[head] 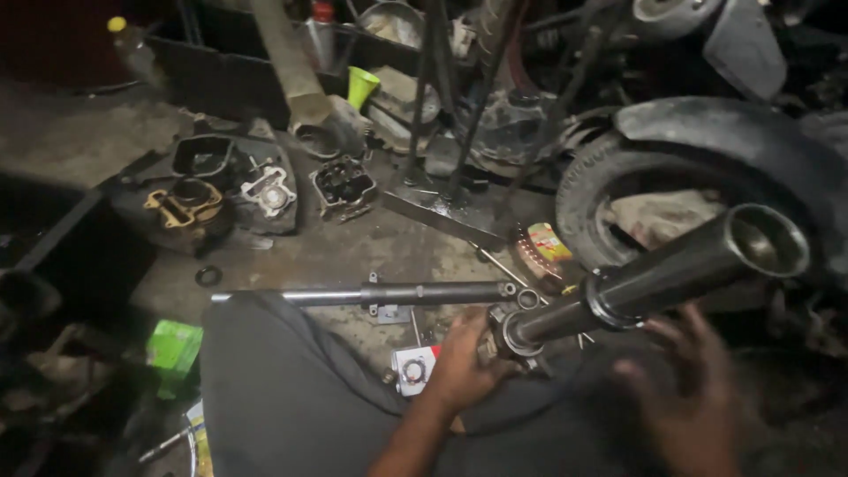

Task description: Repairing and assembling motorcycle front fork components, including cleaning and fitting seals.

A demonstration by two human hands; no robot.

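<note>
A dim motorcycle repair workshop: engine cylinder parts (265, 190) lie on the grimy concrete floor (344, 256) beside a tyre (707, 159), a fork tube (415, 293) and a funnel (360, 86).

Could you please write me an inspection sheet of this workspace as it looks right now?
Surface: stained concrete floor, dimly lit.
Job's things: dark fork tube, open end up to the right; its lower end is gripped by the left hand. A second fork leg lies flat on the floor.
Clutter: engine cylinder, cylinder head, rubber ring, green box, green funnel, small packet.
Grippers: left hand's fingers closed on the tube; right hand open, blurred, just below the tube.
Cables: nothing seen.
Surroundings: tyre on the right, metal stand behind.
</note>
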